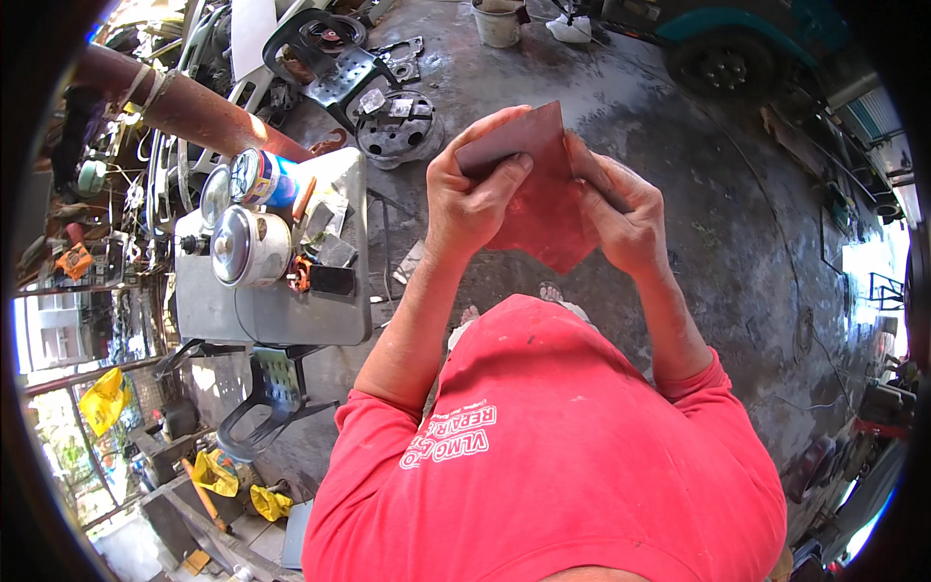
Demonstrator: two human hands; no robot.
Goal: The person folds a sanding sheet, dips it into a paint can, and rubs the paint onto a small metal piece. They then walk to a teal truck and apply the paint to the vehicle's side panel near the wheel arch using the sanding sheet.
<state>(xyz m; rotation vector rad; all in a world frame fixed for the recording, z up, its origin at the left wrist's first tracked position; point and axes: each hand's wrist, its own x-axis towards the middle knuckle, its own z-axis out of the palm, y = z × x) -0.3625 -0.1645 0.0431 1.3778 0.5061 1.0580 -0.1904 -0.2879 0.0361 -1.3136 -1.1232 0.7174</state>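
A reddish-brown sheet, apparently sandpaper [545,218], is held up in front of my chest between both hands. Its upper left part folds over into a paler brown flap, and a corner hangs down low in the middle. My left hand [470,199] is closed on the flap, thumb on top and fingers behind. On the other side, my right hand [626,213] pinches the right edge, where a narrow strip of the sheet is bent back. The fingers behind the sheet are partly hidden.
To the left stands a grey table [208,315] with a lidded pot [262,247], a blue can [273,182] and a black phone [334,281]. Dark plastic chairs [273,378] stand near it. A wheel rim [398,136] lies beyond, and a vehicle tyre [725,66] is at the far right.
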